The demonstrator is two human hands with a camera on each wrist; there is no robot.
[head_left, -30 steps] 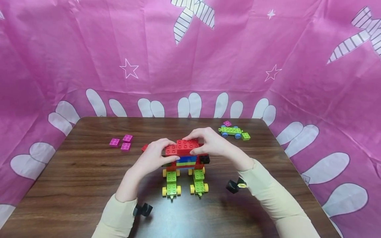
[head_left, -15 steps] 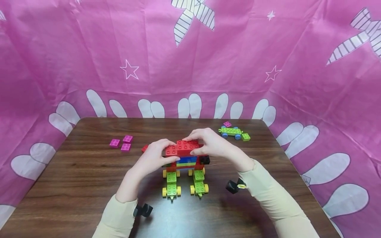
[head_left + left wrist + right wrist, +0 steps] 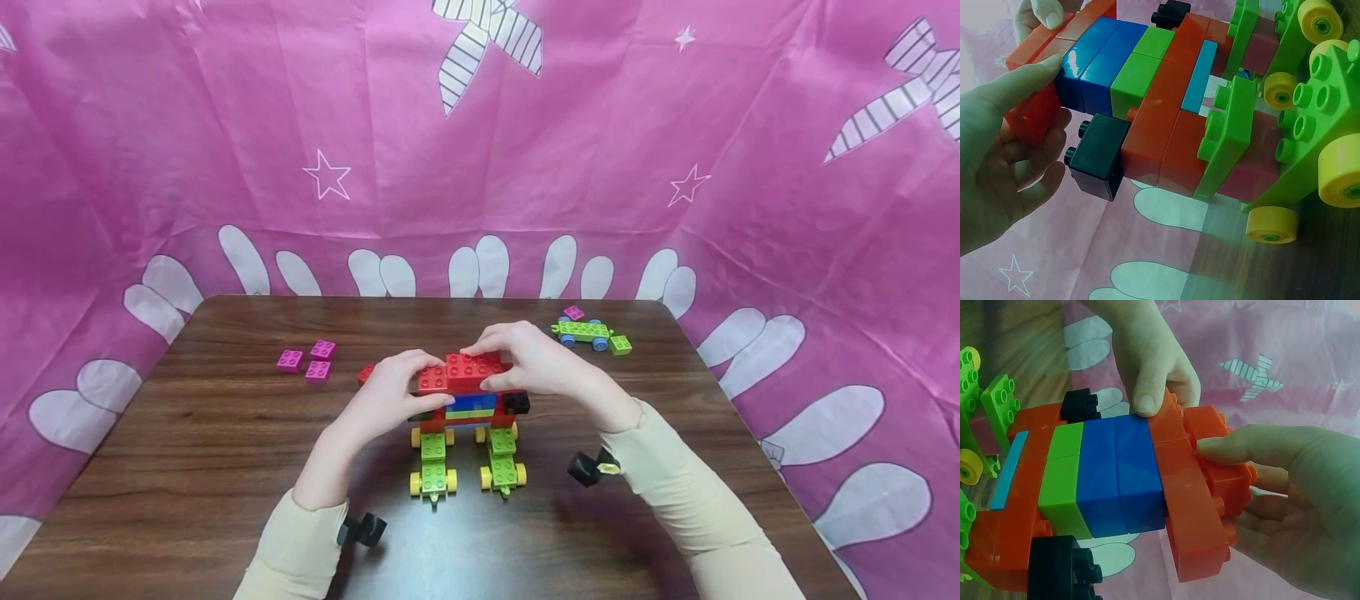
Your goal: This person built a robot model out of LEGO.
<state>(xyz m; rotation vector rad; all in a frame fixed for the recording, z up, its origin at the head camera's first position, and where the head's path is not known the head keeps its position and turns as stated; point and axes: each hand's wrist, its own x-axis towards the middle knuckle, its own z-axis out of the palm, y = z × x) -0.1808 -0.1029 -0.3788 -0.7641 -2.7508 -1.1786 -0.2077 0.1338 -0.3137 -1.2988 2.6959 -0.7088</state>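
A toy brick figure stands upright mid-table on two green wheeled bases (image 3: 433,475) with yellow wheels. Its body stacks red, green and blue bricks (image 3: 1104,69), and a black brick (image 3: 1100,153) juts out at each side. On top lies a layer of red bricks (image 3: 1194,506) bearing a further red brick (image 3: 472,375). My left hand (image 3: 386,390) grips the left end of the red layer, thumb on the near side and fingers behind. With thumb and fingers, my right hand (image 3: 534,362) pinches the topmost red brick. My palms hide parts of both ends.
Several pink bricks (image 3: 289,360) lie at the back left of the wooden table (image 3: 187,467). A loose red brick (image 3: 365,372) is partly behind my left hand. At the back right are a green base with blue wheels (image 3: 583,330) and a small green brick (image 3: 620,344).
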